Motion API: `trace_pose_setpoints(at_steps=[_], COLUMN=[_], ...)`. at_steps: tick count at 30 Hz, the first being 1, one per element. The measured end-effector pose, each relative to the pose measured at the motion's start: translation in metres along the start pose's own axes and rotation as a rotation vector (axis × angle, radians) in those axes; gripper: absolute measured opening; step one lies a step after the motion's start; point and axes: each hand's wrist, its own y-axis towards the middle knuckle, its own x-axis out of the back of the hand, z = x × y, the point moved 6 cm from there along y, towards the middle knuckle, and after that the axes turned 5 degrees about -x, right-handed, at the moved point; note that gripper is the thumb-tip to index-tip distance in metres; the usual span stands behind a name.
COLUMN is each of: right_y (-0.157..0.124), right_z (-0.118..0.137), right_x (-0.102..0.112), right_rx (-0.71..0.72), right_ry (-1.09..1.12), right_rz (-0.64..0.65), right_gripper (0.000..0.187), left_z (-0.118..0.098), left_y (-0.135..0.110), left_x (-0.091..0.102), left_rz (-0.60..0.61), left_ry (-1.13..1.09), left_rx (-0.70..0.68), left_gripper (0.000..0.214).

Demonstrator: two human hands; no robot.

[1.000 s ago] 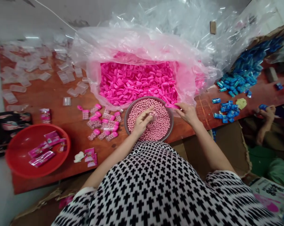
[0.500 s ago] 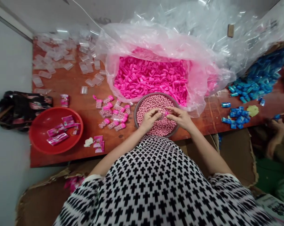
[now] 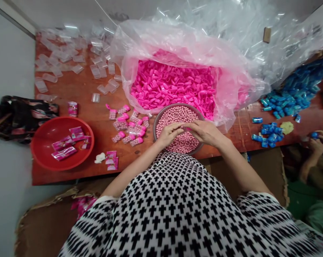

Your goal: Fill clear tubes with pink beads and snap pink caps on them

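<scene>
Over a grey bowl (image 3: 155,132) of round pink candies (image 3: 177,116), my two hands meet fingertip to fingertip. My left hand (image 3: 170,135) is closed on a small clear plastic container, mostly hidden by the fingers. My right hand (image 3: 205,132) is closed over its top end, where a bit of pink cap (image 3: 185,129) shows. Left of the bowl lies a cluster of filled containers (image 3: 129,125) with pink caps. Just behind the bowl, an open plastic bag (image 3: 222,103) holds a heap of loose pink caps (image 3: 172,85).
Clear containers (image 3: 58,55) are scattered at the back left. A red basin (image 3: 38,157) holds several pink packets (image 3: 64,153), beside a black bag (image 3: 30,114). Blue wrapped pieces (image 3: 272,135) lie at the right, near another person's hands (image 3: 318,144).
My right hand has turned and closed over the pink cap, which showed plainly before. The other person's hands have shifted slightly with a blue piece.
</scene>
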Motion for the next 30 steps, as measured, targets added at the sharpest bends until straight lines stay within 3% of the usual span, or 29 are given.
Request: trace_pose_setpoints(at_steps=[5,8,11,13,25,30], right_y=[-0.003,-0.004,-0.004,-0.002,-0.002,0.0], right_z=[-0.01,-0.018,-0.022,-0.019,-0.002,-0.001], right_x=[-0.01,-0.011,-0.01,-0.012,-0.023,-0.028], right_rx=[-0.053,-0.141,-0.25,-0.27,-0.104,-0.13], right_ry=[0.057,0.277,0.519,0.607,0.495,0.513], right_rz=[0.029,-0.137,-0.367,-0.428,-0.321,-0.302], right_gripper=[0.03,0.031,0.031,0.029,0.025,0.028], left_z=[0.003,0.012,0.015,0.013,-0.002,0.003], left_y=[-0.001,-0.004,-0.006,-0.005,-0.009,-0.01], left_x=[0.016,0.022,0.016,0.01,0.006,0.003], left_rz=[-0.016,-0.072,-0.057,-0.046,-0.052,-0.06], left_ry=[0.218,0.232,0.167,0.127,0.141,0.078], left_rx=[-0.041,-0.011,0.022,0.027,-0.062,-0.002], left_gripper=[0.027,0.028,0.03,0.032,0.026,0.028])
